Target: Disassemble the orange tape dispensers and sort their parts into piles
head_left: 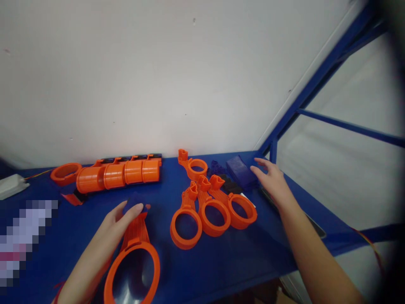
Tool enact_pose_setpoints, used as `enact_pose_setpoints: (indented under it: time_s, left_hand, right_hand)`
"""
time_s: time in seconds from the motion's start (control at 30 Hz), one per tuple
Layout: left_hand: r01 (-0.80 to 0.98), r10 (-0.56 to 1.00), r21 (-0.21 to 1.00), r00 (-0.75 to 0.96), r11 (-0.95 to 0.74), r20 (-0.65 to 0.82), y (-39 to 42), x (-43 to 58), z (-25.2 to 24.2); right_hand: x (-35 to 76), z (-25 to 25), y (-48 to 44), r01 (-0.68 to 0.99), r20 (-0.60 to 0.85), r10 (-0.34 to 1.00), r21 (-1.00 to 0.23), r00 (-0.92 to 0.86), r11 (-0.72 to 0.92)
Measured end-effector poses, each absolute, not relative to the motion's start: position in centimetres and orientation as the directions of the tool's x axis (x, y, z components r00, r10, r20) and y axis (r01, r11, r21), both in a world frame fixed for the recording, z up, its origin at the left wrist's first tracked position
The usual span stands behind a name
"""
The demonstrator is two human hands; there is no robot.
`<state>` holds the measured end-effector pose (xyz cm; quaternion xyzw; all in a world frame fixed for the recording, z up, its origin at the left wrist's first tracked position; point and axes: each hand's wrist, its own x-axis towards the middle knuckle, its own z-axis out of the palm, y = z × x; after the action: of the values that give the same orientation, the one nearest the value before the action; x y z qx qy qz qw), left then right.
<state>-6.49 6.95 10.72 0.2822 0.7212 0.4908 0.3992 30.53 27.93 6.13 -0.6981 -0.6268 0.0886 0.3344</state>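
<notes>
My left hand [122, 219] is closed around the neck end of an orange plastic ring bracket [155, 270]. A dark blue piece [136, 202] sits at that end, partly hidden by my fingers. The ring hangs toward me at the front. My right hand [268, 177] has its fingers apart, beside a dark blue folded bundle [240, 169] at the back right. Nothing shows in its grasp. Between my hands lie several loose orange ring brackets, among them a left one [186, 247], a middle one [215, 230] and a small far one [198, 169].
A row of orange cylinders [115, 175] lies against the wall at the back left, with an orange ring [66, 173] beside it. Black pieces [230, 185] and a dark flat device [316, 226] lie right. A white plastic piece [12, 185] is far left; a blue frame [303, 97] stands right.
</notes>
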Motion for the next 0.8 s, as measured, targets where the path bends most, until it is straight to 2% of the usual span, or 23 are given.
enact_pose_setpoints:
  time_s: [0.13,0.23,0.3,0.43,0.63,0.8]
  left_hand:
    - [0.046,0.808,0.917,-0.492,0.397,-0.325,7.3,-6.6,11.1]
    - [0.060,0.853,0.941,-0.444,0.334,-0.274,7.4,-6.8,10.5]
    - [0.083,0.888,0.956,-0.399,0.283,-0.228,7.3,-6.8,9.9]
    - [0.165,0.921,0.957,-0.350,0.237,-0.168,6.8,-6.4,9.3]
    - [0.218,0.899,0.958,-0.432,0.186,-0.077,6.3,-5.8,9.4]
    - [0.114,0.951,0.980,-0.282,0.161,-0.123,6.8,-6.2,8.6]
  right_hand:
    - [27.4,8.8,22.0,0.726,0.248,0.969,-0.669,0.016,0.160]
    - [23.6,11.4,17.4,0.521,0.215,0.927,-0.777,-0.308,0.353]
    - [20.5,12.7,15.0,0.448,0.210,0.845,-0.771,-0.492,0.453]
    - [14.6,12.7,12.1,0.389,0.216,0.732,-0.731,-0.646,0.560]
    - [9.8,10.8,10.7,0.453,0.286,0.739,-0.640,-0.610,0.621]
    - [9.1,10.5,10.6,0.525,0.252,0.816,-0.659,-0.521,0.539]
